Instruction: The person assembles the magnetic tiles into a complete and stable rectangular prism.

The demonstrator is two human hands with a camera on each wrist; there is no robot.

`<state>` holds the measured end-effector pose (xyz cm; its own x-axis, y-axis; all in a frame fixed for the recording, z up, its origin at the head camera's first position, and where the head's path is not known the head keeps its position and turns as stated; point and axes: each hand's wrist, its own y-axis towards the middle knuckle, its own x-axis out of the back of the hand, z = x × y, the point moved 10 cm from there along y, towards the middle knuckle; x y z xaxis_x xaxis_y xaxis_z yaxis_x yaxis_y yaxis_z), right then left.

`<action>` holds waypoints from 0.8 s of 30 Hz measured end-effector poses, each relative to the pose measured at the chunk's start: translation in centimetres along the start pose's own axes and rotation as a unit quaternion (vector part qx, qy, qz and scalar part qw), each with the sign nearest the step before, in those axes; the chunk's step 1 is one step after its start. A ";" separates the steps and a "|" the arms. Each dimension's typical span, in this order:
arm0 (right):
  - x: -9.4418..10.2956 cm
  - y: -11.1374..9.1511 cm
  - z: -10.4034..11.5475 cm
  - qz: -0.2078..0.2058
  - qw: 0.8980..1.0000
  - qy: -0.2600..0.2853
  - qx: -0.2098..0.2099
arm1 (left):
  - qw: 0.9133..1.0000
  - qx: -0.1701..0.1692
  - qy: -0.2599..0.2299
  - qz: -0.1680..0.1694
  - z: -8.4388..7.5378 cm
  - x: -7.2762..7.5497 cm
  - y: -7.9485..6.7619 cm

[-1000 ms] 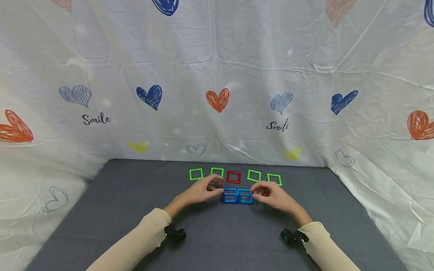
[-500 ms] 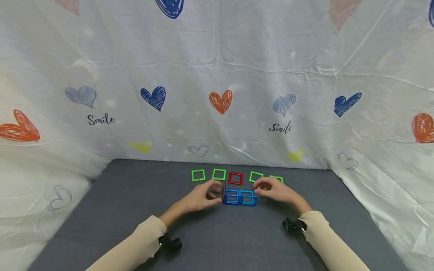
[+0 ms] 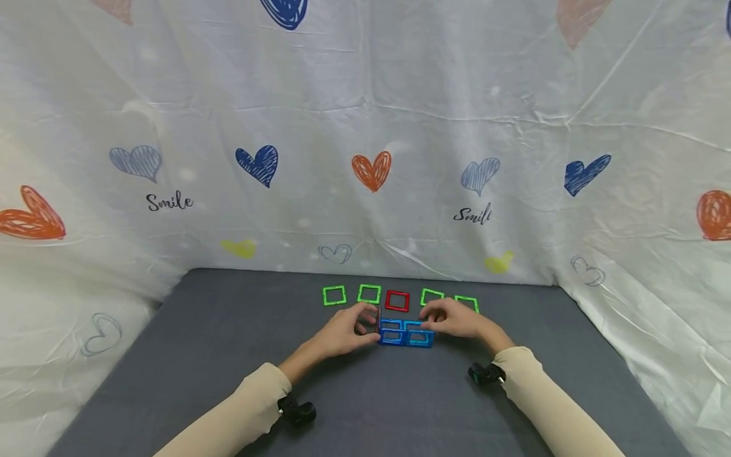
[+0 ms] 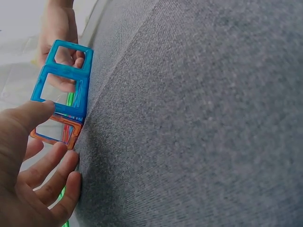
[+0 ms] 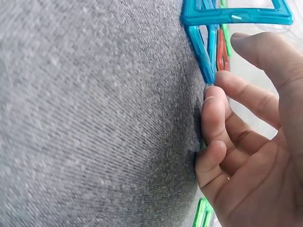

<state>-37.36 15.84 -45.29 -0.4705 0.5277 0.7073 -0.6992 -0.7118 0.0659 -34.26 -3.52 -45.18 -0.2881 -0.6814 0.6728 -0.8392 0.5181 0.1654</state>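
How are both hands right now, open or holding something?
Left hand: open, at the orange tile, no clear grip.
Right hand: open, loosely curled by the blue tiles, no clear grip.

In your head view, the white, wrinkled fabric backdrop (image 3: pixel 422 76) carries two inscriptions in black script: "Smile" (image 3: pixel 169 201) at left, beneath a pale blue striped heart (image 3: pixel 136 162), and "Smil" (image 3: pixel 473 214) at right, its final letter unclear to you.
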 end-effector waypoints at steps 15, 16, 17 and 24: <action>-1.3 -1.8 0.9 0.024 1.000 0.011 -0.005 | 1.000 0.001 -0.009 -0.012 0.6 0.5 0.5; -1.4 -2.0 1.0 0.027 1.000 0.011 -0.005 | 1.000 0.002 -0.007 -0.014 0.7 0.6 0.5; -1.5 -2.2 1.1 0.028 1.000 0.009 -0.004 | 1.000 0.004 -0.005 -0.017 0.7 0.6 0.6; -2.5 -3.4 2.2 0.041 0.999 0.014 -0.002 | 0.999 0.009 0.007 -0.032 1.0 0.7 1.1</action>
<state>-32.66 15.95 -45.74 -0.5404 0.4811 0.6903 -0.6605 -0.7508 0.0061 -35.84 -3.96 -45.22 -0.2269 -0.7050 0.6720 -0.8636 0.4645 0.1958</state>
